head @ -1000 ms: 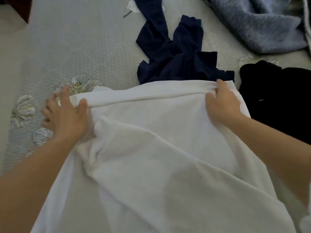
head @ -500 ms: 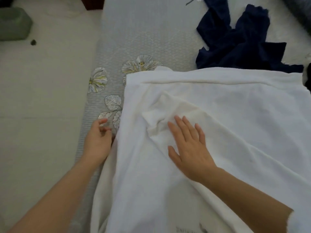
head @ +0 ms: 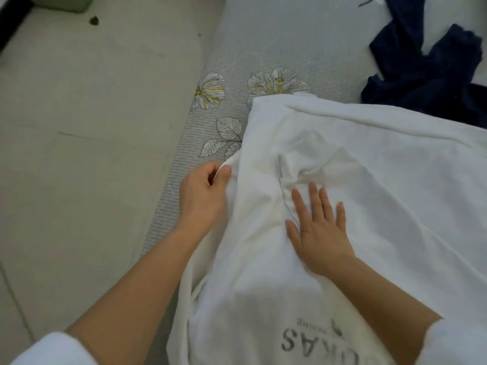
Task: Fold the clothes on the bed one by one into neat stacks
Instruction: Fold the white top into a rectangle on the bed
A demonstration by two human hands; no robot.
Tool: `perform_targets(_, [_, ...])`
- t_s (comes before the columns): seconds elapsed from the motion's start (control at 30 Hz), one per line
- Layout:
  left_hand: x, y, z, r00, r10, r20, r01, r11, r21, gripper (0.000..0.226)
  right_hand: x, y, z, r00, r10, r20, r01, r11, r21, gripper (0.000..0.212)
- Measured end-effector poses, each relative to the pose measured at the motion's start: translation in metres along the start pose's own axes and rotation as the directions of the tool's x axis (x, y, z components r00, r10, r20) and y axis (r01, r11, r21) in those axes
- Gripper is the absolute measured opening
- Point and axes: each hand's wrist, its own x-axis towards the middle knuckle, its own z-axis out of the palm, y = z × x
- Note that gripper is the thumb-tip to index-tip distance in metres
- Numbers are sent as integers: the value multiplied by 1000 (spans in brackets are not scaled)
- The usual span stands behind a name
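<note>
A large white garment (head: 382,185) with grey printed letters near its lower part lies spread over the bed (head: 276,40), its far edge folded over. My left hand (head: 203,193) pinches the garment's left edge at the side of the bed. My right hand (head: 319,227) lies flat, fingers spread, on the cloth just below a bunched fold. A crumpled navy garment (head: 432,72) lies beyond the white one at the upper right.
The bed's grey ribbed cover has printed flowers and leaves (head: 210,90) near its left edge. Pale tiled floor (head: 79,127) runs along the left, with a green object (head: 63,2) and a small dark speck at the top left.
Both hands left the garment's far edge and came to its left side. My right hand now presses flat on the cloth; my left has closed on the left edge. View swung left.
</note>
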Motion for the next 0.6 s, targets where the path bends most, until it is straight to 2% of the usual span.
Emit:
perform_targets(0.07, [-19, -2, -7, 999, 14, -39, -15, 999, -30, 24, 0, 1, -5, 1000, -16, 13, 15, 1000, 20, 65])
perform_targets(0.13, [-26, -4, -20, 983, -35, -182, 22, 997, -71, 26, -3, 7, -10, 1000, 5, 25, -6, 999, 52, 69])
perform_targets(0.2, [-13, -9, -48, 896, -161, -414, 99, 981, -168, 31, -5, 15, -14, 996, 67, 52, -69, 997, 40, 73])
perform_targets(0.27, [3, -15, -85, 806, -232, -544, 113, 963, -244, 33, -7, 18, -19, 991, 104, 90, -106, 994, 19, 74])
perform_targets(0.3, [6, -18, -100, 800, -246, -547, 105, 955, -277, 32, -7, 16, -22, 988, 113, 106, -116, 993, 24, 74])
perform_targets(0.37, [0, -23, -116, 839, -294, -458, 146, 932, -331, 28, -8, 3, -26, 985, 133, 108, -140, 989, 57, 73])
perform_targets(0.43, [-16, -31, -118, 866, -417, -276, 303, 877, -374, 15, -16, -15, -23, 993, 103, 48, -107, 991, 82, 72])
perform_targets(0.47, [-25, -36, -118, 853, -499, -153, 406, 819, -405, 12, -24, -25, -17, 999, 52, 6, -53, 994, 98, 71])
perform_targets(0.5, [-33, -39, -116, 823, -565, -57, 491, 759, -428, 19, -35, -36, -10, 1000, -13, -25, 16, 993, 118, 70])
perform_targets(0.53, [-39, -39, -115, 798, -602, -26, 536, 730, -424, 20, -47, -47, -1, 996, -88, -32, 92, 987, 130, 69])
perform_targets(0.6, [-44, -30, -119, 798, -580, -164, 491, 783, -383, 12, -68, -64, 17, 969, -245, 34, 241, 967, 79, 67])
